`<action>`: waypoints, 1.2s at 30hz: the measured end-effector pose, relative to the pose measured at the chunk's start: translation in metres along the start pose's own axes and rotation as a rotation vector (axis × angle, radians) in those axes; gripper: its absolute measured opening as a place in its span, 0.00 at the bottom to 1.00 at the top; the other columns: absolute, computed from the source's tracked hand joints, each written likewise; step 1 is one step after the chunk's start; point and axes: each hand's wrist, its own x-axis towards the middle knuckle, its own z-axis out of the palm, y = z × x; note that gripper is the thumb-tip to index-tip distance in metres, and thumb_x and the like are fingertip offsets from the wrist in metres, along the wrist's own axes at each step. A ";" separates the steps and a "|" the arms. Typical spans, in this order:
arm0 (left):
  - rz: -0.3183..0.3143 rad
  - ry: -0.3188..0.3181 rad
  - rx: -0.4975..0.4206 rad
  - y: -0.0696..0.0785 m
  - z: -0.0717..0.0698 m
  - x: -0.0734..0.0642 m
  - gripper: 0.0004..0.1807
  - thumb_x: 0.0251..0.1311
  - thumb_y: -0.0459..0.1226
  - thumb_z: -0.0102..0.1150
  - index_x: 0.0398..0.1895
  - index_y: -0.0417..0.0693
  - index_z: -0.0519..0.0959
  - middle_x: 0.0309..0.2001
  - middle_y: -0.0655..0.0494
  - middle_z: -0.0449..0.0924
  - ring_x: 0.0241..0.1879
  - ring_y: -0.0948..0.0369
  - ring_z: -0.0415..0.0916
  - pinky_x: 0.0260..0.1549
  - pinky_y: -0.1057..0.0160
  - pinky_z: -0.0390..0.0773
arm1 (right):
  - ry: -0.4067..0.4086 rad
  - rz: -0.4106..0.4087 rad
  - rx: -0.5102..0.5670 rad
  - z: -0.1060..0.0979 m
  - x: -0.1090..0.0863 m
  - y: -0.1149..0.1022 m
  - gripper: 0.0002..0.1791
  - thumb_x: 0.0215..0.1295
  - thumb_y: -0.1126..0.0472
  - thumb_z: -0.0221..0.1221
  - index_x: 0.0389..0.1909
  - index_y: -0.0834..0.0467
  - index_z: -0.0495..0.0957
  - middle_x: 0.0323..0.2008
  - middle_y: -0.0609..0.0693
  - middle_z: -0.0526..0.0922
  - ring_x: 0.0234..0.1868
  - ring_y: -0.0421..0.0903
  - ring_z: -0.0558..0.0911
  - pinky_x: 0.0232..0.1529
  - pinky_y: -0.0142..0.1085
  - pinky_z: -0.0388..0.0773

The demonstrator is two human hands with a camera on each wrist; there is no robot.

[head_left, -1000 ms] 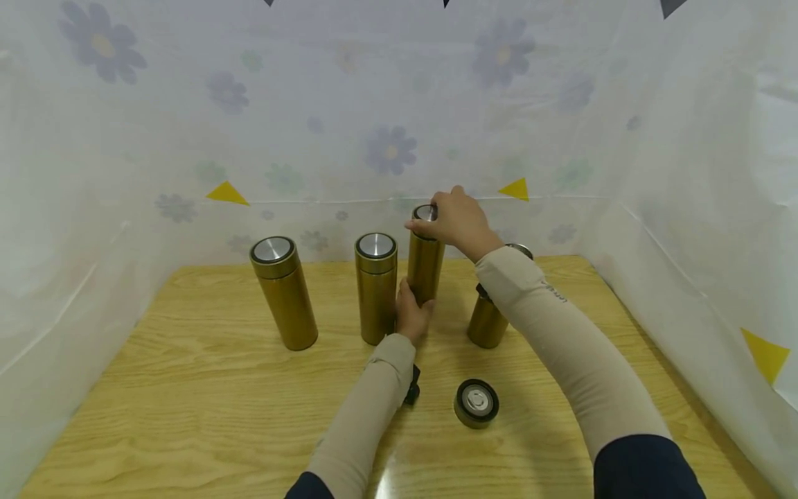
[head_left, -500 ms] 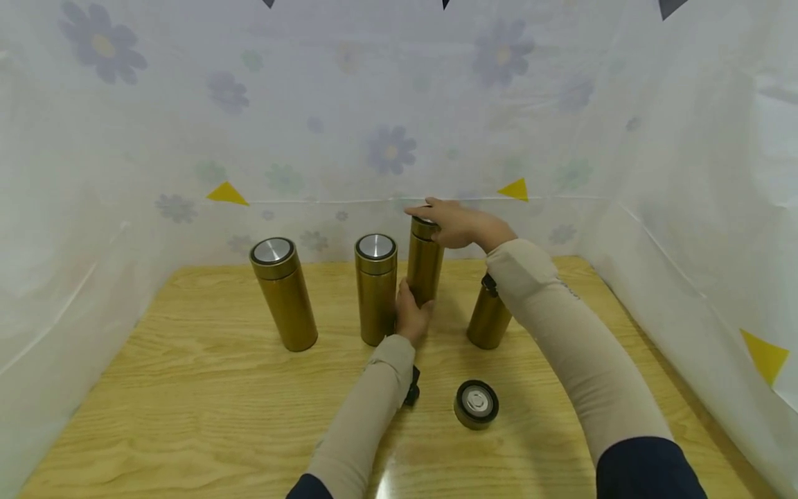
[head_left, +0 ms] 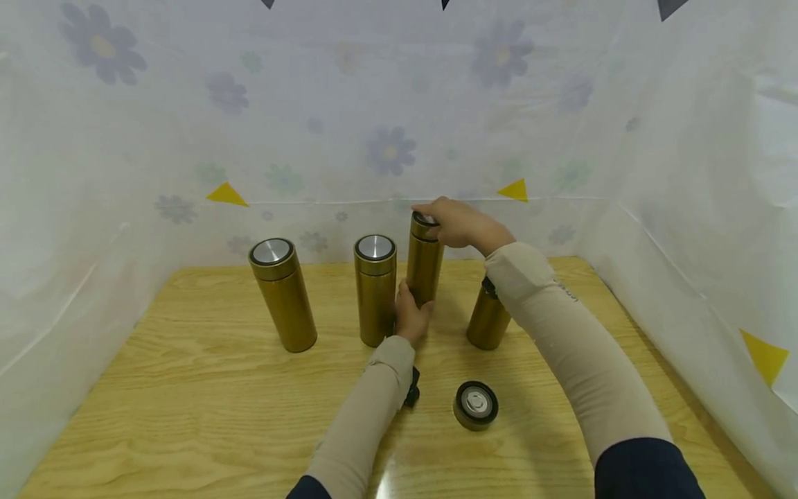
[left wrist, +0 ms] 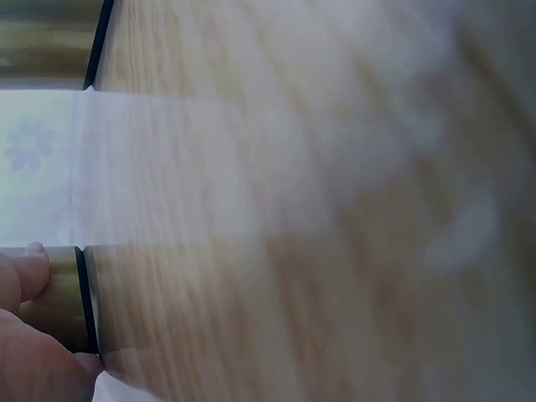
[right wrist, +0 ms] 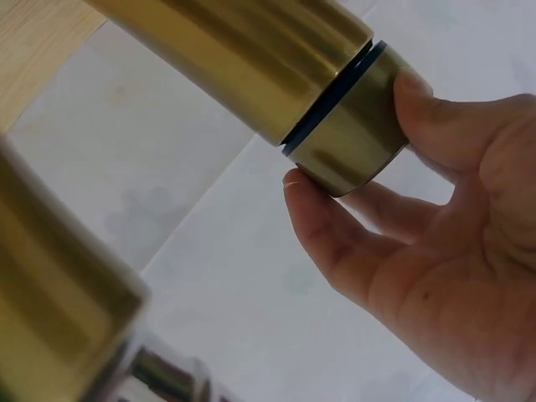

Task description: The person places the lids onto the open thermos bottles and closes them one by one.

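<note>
A gold thermos flask (head_left: 425,267) stands upright at the back of the table. My left hand (head_left: 413,315) grips its body low down; in the left wrist view, fingers (left wrist: 29,272) wrap it near the black-edged base. At its top my right hand (head_left: 458,222) holds the lid (right wrist: 356,126) between thumb and fingers. A dark ring shows between lid and body in the right wrist view. Right of it, partly behind the right sleeve, stands a second flask (head_left: 488,322); the right wrist view shows a bare steel neck (right wrist: 167,373) on it. A loose lid (head_left: 476,405) lies inner side up.
Two lidded gold flasks, one (head_left: 376,291) close to my left hand and one (head_left: 284,294) farther left, stand upright. The wooden table (head_left: 206,402) is bounded by white flower-patterned sheeting (head_left: 312,90) at the back and sides.
My right hand has shifted its grip on the lid: fingers stretched flat across it half a second ago, now curled round it. Left hand and flasks stay put.
</note>
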 end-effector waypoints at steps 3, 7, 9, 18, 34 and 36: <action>0.002 0.002 0.003 0.000 0.000 0.000 0.32 0.56 0.27 0.63 0.62 0.33 0.61 0.55 0.31 0.70 0.58 0.41 0.69 0.61 0.47 0.68 | 0.048 0.002 -0.031 0.001 0.000 0.000 0.16 0.72 0.60 0.52 0.58 0.59 0.70 0.43 0.57 0.75 0.44 0.53 0.75 0.42 0.43 0.73; 0.020 0.009 0.013 0.000 0.000 -0.001 0.32 0.56 0.26 0.64 0.62 0.32 0.61 0.54 0.31 0.70 0.57 0.40 0.69 0.60 0.47 0.69 | 0.095 0.041 -0.037 0.004 -0.001 0.002 0.17 0.72 0.53 0.53 0.54 0.59 0.72 0.39 0.59 0.72 0.43 0.54 0.69 0.38 0.45 0.67; 0.020 0.007 0.017 0.000 0.000 -0.001 0.32 0.56 0.27 0.64 0.62 0.32 0.61 0.54 0.31 0.71 0.57 0.41 0.69 0.60 0.47 0.69 | 0.112 0.087 -0.034 0.005 -0.001 0.002 0.25 0.71 0.48 0.53 0.62 0.58 0.69 0.46 0.61 0.73 0.49 0.56 0.70 0.43 0.47 0.70; 0.011 0.001 -0.003 0.000 0.000 0.001 0.33 0.56 0.27 0.64 0.64 0.33 0.61 0.57 0.32 0.70 0.59 0.42 0.68 0.62 0.48 0.67 | 0.227 0.243 -0.036 0.012 -0.001 -0.004 0.37 0.63 0.36 0.56 0.62 0.59 0.70 0.49 0.60 0.74 0.48 0.56 0.73 0.42 0.48 0.76; 0.048 0.015 0.008 -0.008 0.004 0.004 0.32 0.56 0.27 0.64 0.63 0.32 0.61 0.55 0.32 0.71 0.58 0.41 0.69 0.60 0.47 0.69 | 0.131 0.171 0.063 0.012 0.000 0.001 0.41 0.67 0.40 0.55 0.72 0.58 0.55 0.66 0.67 0.60 0.64 0.62 0.65 0.60 0.56 0.68; 0.032 0.008 0.002 -0.006 0.004 0.003 0.32 0.56 0.27 0.64 0.63 0.33 0.61 0.56 0.32 0.71 0.59 0.42 0.69 0.61 0.47 0.68 | 0.022 0.076 0.075 0.007 0.000 0.005 0.41 0.69 0.48 0.55 0.76 0.55 0.46 0.72 0.67 0.48 0.71 0.64 0.53 0.67 0.59 0.58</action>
